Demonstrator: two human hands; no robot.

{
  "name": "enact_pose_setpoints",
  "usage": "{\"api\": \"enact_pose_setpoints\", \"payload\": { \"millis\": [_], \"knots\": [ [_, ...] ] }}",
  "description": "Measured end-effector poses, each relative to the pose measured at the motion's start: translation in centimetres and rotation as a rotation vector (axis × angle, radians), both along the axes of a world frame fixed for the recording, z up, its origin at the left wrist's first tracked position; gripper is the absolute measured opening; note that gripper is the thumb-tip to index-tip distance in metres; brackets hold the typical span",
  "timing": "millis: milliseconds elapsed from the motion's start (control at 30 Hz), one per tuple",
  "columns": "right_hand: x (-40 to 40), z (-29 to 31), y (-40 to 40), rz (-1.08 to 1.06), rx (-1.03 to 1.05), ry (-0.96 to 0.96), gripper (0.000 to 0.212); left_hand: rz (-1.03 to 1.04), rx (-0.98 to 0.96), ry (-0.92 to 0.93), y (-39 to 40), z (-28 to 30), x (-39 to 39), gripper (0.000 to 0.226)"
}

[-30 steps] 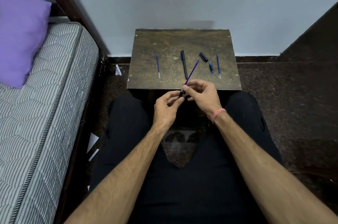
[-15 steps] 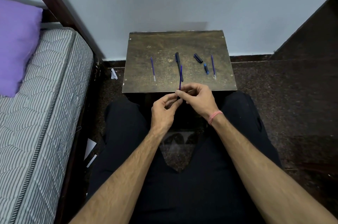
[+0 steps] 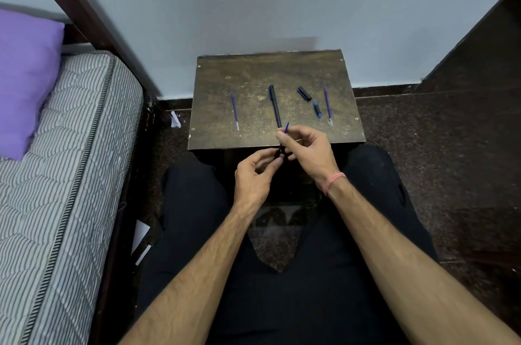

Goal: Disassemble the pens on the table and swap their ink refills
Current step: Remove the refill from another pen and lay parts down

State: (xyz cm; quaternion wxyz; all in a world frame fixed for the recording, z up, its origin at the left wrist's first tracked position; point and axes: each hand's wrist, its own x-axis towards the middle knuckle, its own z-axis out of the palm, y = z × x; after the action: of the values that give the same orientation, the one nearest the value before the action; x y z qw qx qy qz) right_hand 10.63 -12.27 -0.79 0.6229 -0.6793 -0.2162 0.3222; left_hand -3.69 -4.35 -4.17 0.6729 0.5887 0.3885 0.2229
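At the worktop (image 3: 282,74) front edge, right hand (image 3: 308,151) pinches a blue refill (image 3: 286,127) into the dark barrel (image 3: 280,151) pinched by left hand (image 3: 255,177); misalignment could bend the refill

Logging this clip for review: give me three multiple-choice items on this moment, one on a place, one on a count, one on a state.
1. Where does the black pen lie?
A. Middle of the table
B. On the mattress
C. On the floor

2. How many loose refills lie on the table?
A. One
B. Two
C. Four

3. What is the state of the refill in hand?
A. Lying loose on the table
B. Pinched by the right hand, its lower end in the dark piece at the left hand
C. Dropped on the lap

Key: 1 A, it lies between the two refills. 2 B, a left refill and a right refill. 3 B, only its tip shows above the fingers.
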Motion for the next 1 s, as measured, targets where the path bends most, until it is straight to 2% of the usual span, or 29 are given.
{"api": "enact_pose_setpoints", "payload": {
  "millis": [167,533,767,1000],
  "knots": [
    [0.0,0.0,-0.1,0.051,-0.040,-0.011,0.011,-0.007,0.016,0.003,0.0,0.0,0.0,0.023],
    [0.6,0.3,-0.4,-0.018,-0.036,0.013,0.015,-0.006,-0.001,-0.006,-0.1,0.1,0.2,0.023],
    [0.5,0.0,-0.5,0.011,-0.084,0.016,0.017,0.084,-0.020,0.015,0.3,-0.3,0.8,0.026],
    [1.9,-0.5,-0.2,-0.094,-0.252,-0.200,0.011,0.145,0.057,0.063,1.2,-0.1,1.5,0.013]
  ]
}}
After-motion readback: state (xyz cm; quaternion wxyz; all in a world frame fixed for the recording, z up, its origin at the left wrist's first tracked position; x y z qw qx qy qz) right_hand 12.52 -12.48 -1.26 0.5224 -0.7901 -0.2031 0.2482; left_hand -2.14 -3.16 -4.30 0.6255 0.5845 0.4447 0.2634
